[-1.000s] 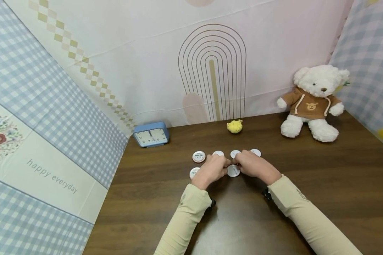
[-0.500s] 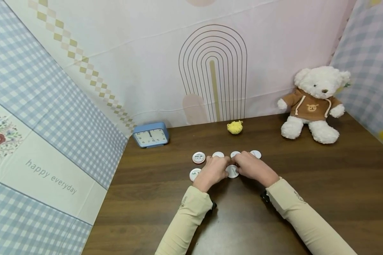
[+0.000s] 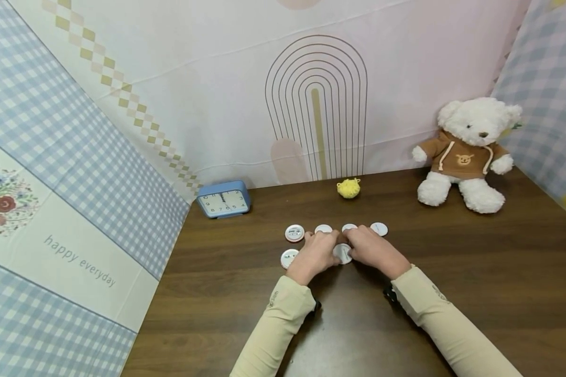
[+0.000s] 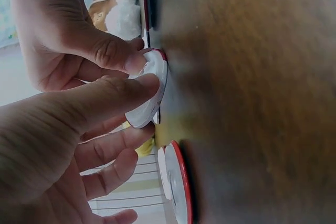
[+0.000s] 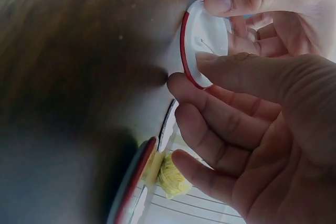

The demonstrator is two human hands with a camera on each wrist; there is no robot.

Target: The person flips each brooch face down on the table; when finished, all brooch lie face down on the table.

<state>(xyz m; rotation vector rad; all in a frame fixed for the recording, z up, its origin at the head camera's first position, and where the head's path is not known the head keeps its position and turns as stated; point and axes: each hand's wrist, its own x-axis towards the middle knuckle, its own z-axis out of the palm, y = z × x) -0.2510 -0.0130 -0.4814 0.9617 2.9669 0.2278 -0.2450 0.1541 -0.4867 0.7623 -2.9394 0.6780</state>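
Note:
Both hands pinch one round pin-back button badge point(image 3: 343, 254), its white back with the pin facing up toward me. My left hand point(image 3: 317, 254) grips its left edge, and my right hand point(image 3: 370, 250) has the right edge between thumb and fingers. In the right wrist view, the badge point(image 5: 202, 45) is tilted and shows a red rim, with both thumbs on its back. From the left wrist view, the held badge point(image 4: 152, 98) is close over the table, partly covered by the left thumb. Beyond the hands, other badges lie back side up, some partly hidden by the fingers.
Badges lie at the left point(image 3: 294, 233), nearer left point(image 3: 290, 258), and right point(image 3: 379, 229) on the brown wooden table point(image 3: 207, 303). Farther back are a blue clock point(image 3: 224, 200), a small yellow yarn-like object point(image 3: 348, 188) and a white teddy bear point(image 3: 464, 157) in a brown hoodie.
The right hand has shifted slightly left and toward me, and the held badge has moved a little the same way. Both hands keep their pinch; the other badges stay put.

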